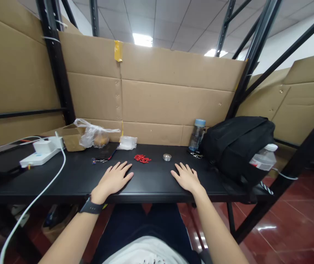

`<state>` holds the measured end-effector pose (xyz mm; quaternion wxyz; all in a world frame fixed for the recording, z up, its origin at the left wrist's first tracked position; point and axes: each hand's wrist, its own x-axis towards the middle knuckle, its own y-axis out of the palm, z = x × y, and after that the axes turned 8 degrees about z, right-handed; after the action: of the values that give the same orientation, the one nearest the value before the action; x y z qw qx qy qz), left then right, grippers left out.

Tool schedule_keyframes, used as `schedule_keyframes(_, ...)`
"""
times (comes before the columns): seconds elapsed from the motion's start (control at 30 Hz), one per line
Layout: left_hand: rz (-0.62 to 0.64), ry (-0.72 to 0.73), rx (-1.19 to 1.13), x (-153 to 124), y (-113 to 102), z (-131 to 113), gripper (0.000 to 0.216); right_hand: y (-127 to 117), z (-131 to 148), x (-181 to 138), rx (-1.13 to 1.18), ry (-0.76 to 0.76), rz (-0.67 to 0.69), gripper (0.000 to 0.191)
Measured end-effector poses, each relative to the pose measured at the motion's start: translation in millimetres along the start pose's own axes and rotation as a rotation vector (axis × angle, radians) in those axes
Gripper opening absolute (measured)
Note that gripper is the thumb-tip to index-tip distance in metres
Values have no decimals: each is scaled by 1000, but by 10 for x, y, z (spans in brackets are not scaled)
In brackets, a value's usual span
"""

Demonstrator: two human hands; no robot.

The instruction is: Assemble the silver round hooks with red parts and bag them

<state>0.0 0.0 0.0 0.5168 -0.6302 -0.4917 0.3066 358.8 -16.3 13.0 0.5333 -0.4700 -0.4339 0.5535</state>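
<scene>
My left hand lies palm down on the black table, fingers spread, holding nothing. A dark watch is on that wrist. My right hand also rests flat with its fingers apart. Between the hands and a little beyond them sits a small pile of red pieces, too small to name for sure. To its right, nearer my right hand, is a small round roll of shiny tape. A dark phone lies just beyond my left hand, with a small chain charm beside it.
A white power strip with a cable stands at left, near a cardboard box and a tied plastic bag. Clear packets lie at the back. At right are a water bottle, keys and a black backpack. Cardboard walls enclose the table.
</scene>
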Motion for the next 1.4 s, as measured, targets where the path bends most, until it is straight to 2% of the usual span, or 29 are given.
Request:
schedule_keyframes(0.53,25,-17,47,-15,-13,-28,60,28,-6,4,13,-1,13,72)
schedule_keyframes(0.6,-19,52,88,-30,-48,-72,55,26,-20,-10,17,1,13,71)
schedule_keyframes(0.67,-86,180,118,19,-134,-125,48,-22,-26,7,17,2,19,70)
schedule_keyframes(0.73,-131,311,118,191,-272,-172,43,-147,4,95,1,-26,9,71)
schedule_keyframes(0.83,-86,455,87,707,-495,-212,36,-457,145,427,-38,-160,-44,70)
schedule_keyframes(0.9,-12,461,81,1132,-571,-215,35,-654,267,756,-31,-276,-49,62)
schedule_keyframes(0.97,30,403,75,1487,-547,-208,33,-758,345,1086,6,-352,-62,51)
schedule_keyframes(1.03,-27,374,25,1687,-447,-193,27,-740,336,1334,103,-371,-136,38)
schedule_keyframes(1.1,-102,387,-34,1729,-321,-170,25,-628,240,1468,218,-394,-171,29)
schedule_keyframes(1.2,-92,458,-50,1641,-191,-127,22,-432,31,1506,373,-448,-50,28)
schedule_keyframes(1.3,-51,497,-99,1575,-164,-82,22,-345,-105,1489,476,-451,58,41)
schedule_keyframes(1.4,17,510,-179,1587,-168,-55,21,-348,-130,1504,507,-449,150,58)
